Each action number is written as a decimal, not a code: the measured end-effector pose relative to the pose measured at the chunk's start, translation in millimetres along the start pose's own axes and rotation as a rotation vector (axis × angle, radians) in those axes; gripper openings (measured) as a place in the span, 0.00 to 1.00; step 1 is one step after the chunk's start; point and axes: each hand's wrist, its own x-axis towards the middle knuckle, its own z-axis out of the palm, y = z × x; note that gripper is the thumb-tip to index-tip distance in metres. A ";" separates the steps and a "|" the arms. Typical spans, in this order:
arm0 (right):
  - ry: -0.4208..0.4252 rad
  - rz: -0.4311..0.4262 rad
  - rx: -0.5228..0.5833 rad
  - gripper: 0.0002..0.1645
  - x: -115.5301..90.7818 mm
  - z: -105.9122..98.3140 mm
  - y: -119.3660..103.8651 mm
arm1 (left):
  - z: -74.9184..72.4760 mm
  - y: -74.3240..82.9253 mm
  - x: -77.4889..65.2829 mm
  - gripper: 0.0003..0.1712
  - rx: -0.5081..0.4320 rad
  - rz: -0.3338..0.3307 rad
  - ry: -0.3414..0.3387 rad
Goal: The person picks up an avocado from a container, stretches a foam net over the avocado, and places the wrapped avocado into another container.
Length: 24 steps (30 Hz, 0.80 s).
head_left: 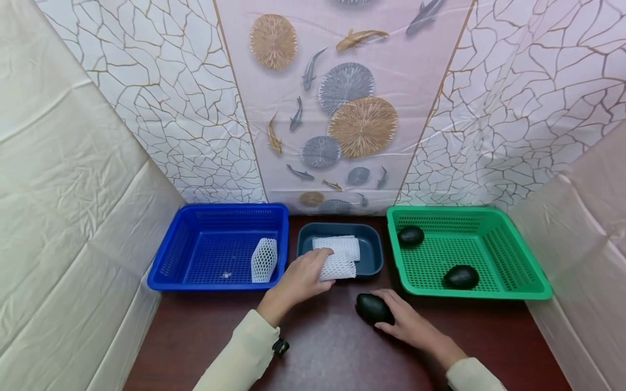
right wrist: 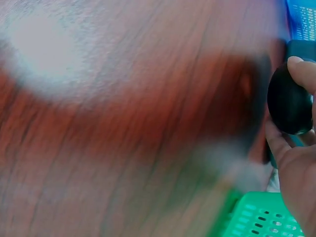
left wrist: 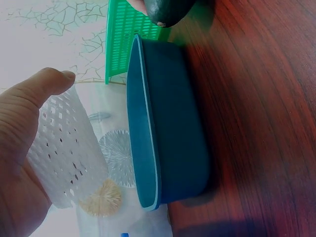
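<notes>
Blue plastic makes up the basket (head_left: pixel 220 286) at the far left, with a white net piece (head_left: pixel 264 260) standing out full near its right wall; whether anything fills it I cannot tell. Next comes the left hand (head_left: pixel 305 272), thumb and fingers closed on a white foam sleeve (head_left: pixel 338 267) over the near side of a dark teal tray (head_left: pixel 374 258). More white netting (head_left: pixel 337 242) lies inside the tray, partly covered by the held piece, so a count is uncertain.

To the right and closer to the person, the right hand (head_left: pixel 408 321) grips a dark oval fruit (head_left: pixel 374 309) above the brown table (head_left: pixel 313 353). Its long axis slants from upper left to lower right, and the uncovered end points left, towards the left hand — the sleeve lies beyond that end and a little farther off, near but not touching. The two hands are apart, each on its own thing.

At the far right, a green basket (head_left: pixel 481 294) holds one dark fruit (head_left: pixel 411 236) by its left wall and another (head_left: pixel 461 277) by the near wall.

Hard to make out: the left fingertips behind the netting, and whether the gripped fruit touches the table — the right wrist view is blurred and cuts off that hand.
</notes>
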 end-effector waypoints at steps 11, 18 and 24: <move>0.006 0.042 -0.012 0.49 13.3 -34.0 -25.0 | 0.2 -3.3 2.1 0.37 0.001 0.020 0.027; 0.031 0.038 0.019 0.48 23.2 -51.8 -33.3 | -3.1 -1.4 2.9 0.38 -0.004 0.016 0.029; 0.091 0.015 0.013 0.47 29.9 -63.5 -35.1 | -4.0 -0.9 3.9 0.38 0.009 0.025 0.029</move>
